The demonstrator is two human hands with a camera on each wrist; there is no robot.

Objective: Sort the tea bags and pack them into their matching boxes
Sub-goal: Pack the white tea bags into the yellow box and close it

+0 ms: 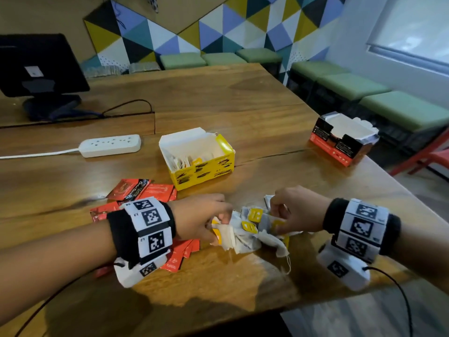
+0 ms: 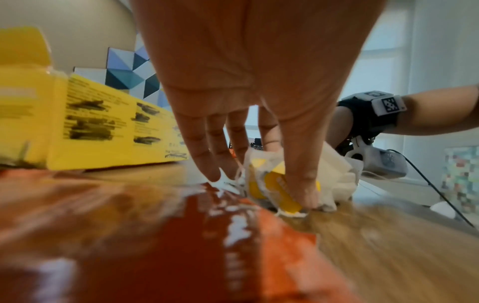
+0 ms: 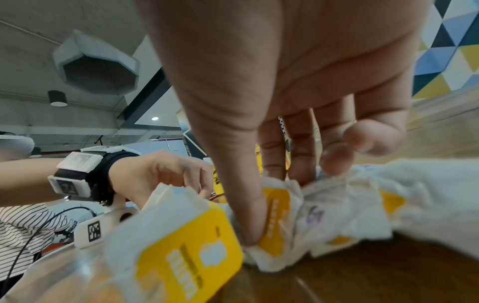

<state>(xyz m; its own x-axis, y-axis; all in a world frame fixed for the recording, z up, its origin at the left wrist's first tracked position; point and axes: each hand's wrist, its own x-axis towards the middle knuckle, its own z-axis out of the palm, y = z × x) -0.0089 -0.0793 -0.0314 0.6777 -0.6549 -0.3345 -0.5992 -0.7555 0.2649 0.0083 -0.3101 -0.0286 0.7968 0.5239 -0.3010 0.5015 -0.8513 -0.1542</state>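
Note:
A heap of white tea bags with yellow tags [image 1: 252, 229] lies near the table's front edge. My left hand [image 1: 201, 218] pinches the heap's left side, thumb pressed on a yellow-tagged bag [image 2: 274, 184]. My right hand [image 1: 295, 210] grips the right side, its thumb on another yellow-tagged bag [image 3: 274, 217]. Red sachets [image 1: 143, 190] lie spread under and behind my left wrist. The open yellow box [image 1: 201, 166] stands behind the heap with several yellow-tagged bags inside. The open red and black box [image 1: 340, 144] stands at the far right.
A white power strip [image 1: 110, 145] with its cord lies left of the yellow box. A black monitor [image 1: 38, 66] stands at the back left. The table's right edge [image 1: 393, 188] runs close by the red box, with green benches beyond.

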